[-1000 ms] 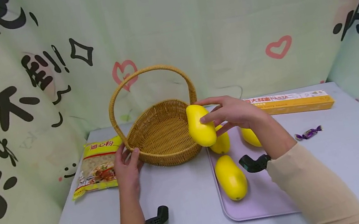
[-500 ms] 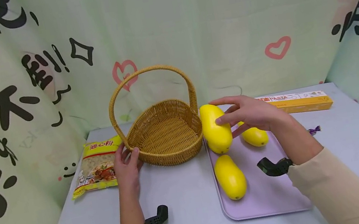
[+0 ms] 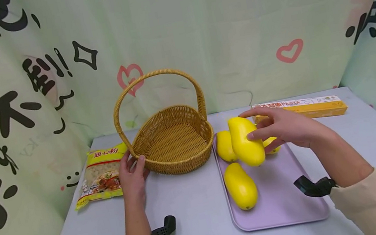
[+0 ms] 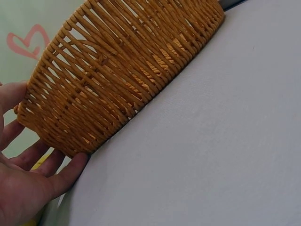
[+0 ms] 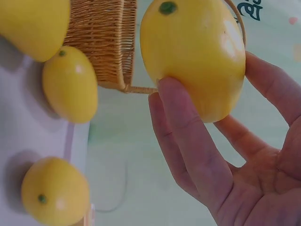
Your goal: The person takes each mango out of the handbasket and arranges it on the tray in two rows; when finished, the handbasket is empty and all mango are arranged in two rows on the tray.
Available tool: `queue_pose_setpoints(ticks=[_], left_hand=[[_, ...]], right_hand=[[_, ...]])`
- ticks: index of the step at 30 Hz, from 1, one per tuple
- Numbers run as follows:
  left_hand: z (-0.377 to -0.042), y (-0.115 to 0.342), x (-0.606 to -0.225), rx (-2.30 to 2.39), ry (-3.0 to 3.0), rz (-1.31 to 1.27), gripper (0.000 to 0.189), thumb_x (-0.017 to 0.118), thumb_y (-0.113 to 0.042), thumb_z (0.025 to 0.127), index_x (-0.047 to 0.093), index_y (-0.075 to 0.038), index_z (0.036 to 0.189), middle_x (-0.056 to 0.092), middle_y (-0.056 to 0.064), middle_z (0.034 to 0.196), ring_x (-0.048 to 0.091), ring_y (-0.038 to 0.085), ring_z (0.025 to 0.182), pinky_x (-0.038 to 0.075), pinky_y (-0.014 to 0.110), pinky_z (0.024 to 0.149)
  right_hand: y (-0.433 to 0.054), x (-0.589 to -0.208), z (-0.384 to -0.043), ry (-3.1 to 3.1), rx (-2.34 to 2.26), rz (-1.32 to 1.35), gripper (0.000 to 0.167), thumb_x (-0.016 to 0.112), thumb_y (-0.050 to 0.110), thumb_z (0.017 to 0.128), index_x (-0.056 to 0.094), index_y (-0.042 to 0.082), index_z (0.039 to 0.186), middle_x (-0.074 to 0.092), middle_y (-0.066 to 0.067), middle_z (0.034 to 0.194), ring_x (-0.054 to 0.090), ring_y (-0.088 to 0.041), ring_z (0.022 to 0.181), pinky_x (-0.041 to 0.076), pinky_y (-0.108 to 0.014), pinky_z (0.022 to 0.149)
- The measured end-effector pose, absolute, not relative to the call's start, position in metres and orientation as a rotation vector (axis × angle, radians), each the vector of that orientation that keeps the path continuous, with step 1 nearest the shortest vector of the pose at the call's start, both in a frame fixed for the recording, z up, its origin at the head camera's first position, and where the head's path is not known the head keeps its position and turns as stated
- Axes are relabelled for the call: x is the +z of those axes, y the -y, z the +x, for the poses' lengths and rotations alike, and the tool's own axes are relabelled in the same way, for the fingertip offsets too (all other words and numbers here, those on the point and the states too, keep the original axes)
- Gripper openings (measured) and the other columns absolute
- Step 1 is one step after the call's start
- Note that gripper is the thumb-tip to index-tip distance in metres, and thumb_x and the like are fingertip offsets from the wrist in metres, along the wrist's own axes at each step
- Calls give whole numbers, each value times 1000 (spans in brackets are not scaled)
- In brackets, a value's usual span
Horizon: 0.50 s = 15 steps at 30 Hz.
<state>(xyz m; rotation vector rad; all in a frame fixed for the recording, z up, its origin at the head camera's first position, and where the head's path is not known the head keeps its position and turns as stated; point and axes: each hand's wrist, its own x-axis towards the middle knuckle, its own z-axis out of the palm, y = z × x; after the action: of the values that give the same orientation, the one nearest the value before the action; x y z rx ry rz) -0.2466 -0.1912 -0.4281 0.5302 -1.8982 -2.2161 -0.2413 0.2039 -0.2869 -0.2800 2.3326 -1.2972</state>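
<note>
My right hand (image 3: pixel 284 127) holds a yellow mango (image 3: pixel 246 140) between thumb and fingers, above the lilac tray (image 3: pixel 281 197). In the right wrist view the held mango (image 5: pixel 193 52) shows a green stem spot. Three other mangoes lie on the tray: one at the front left (image 3: pixel 240 186), one behind it (image 3: pixel 225 146), and one (image 3: pixel 272 148) mostly covered by the right hand. To the left stands a woven wicker basket (image 3: pixel 181 165) with a tall arched handle. My left hand (image 3: pixel 133 175) grips its left side, thumb at the rim; the left wrist view shows fingers against the basket's wall (image 4: pixel 117 70).
A yellow bag of macaroni (image 3: pixel 101 174) lies left of the basket, beside the left hand. An orange and white pasta box (image 3: pixel 314 107) lies along the back right edge of the table, behind the right hand. A printed curtain (image 3: pixel 235 42) hangs behind the table.
The right hand has carried the mango rightward, away from the basket's right rim to over the tray. The purple wrapped candy is now hidden behind the right arm. The left hand and basket stay put.
</note>
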Motion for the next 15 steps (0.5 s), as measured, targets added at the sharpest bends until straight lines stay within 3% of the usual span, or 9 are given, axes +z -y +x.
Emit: queue_pose_setpoints(ticks=[5, 15], left_hand=[[-246, 191, -428, -2215, 1909, 533, 67, 65, -30, 103, 33, -32, 162, 41, 9, 161, 47, 24, 143, 49, 44, 113], [-246, 193, -428, -2216, 1917, 540, 67, 65, -31, 103, 33, -32, 162, 39, 8, 163, 46, 25, 145, 49, 44, 113]], right_hand=[[-221, -296, -229, -2328, -1294, -246, 74, 75, 32, 94, 40, 20, 159, 45, -22, 149, 52, -35, 124, 64, -46, 85], [-251, -316, -215, -2287, -1259, -154, 78, 74, 31, 95, 35, 14, 161, 45, -27, 146, 61, -29, 110, 64, -46, 84]])
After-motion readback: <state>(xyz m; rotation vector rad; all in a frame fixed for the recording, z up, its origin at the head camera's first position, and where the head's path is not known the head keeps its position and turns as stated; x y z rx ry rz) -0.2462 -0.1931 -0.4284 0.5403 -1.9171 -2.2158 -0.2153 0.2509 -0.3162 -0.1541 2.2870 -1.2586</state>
